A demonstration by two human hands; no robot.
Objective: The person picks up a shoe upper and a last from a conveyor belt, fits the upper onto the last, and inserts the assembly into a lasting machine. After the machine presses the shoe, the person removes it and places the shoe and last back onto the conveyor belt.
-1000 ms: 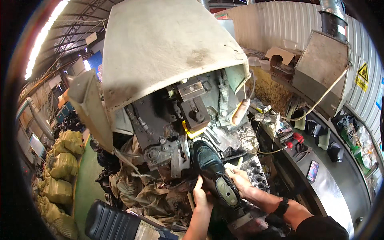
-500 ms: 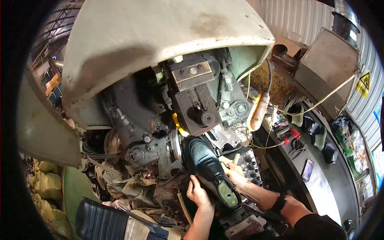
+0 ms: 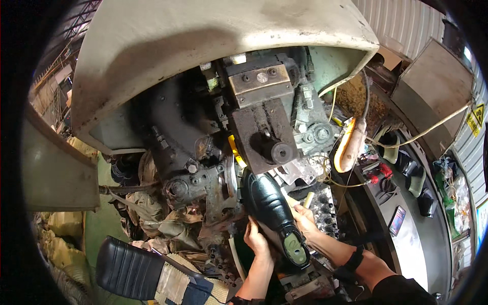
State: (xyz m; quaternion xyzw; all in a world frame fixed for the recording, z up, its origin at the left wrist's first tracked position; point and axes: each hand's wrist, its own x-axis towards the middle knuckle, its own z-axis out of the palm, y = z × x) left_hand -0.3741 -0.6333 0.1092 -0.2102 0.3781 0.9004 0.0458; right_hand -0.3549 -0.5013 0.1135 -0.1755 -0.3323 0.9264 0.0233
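Note:
A black leather shoe (image 3: 267, 201) points away from me, its toe at the lower end of a dark metal machine block (image 3: 264, 134). A green shoe last (image 3: 295, 247) shows in its opening at the near end. My left hand (image 3: 258, 239) presses along the shoe's left side, thumb up and fingers partly hidden beneath. On the right side my right hand (image 3: 303, 222) grips the shoe near the heel. A pale yellow piece lies by its fingertips; I cannot tell whether the hand touches it. A yellow strip (image 3: 236, 151) hangs left of the block.
A large cream hood (image 3: 203, 35) arches over the machine. To its right hangs a lit hand lamp (image 3: 351, 146) on a cable. A grey bench (image 3: 406, 254) carries a phone (image 3: 397, 220), red-handled tools and dark shoe parts. A black chair (image 3: 129, 269) stands at lower left.
The view has shifted, so the machine sits a little further right in the picture. Both hands still hold the shoe at the block, and it appears slightly rotated.

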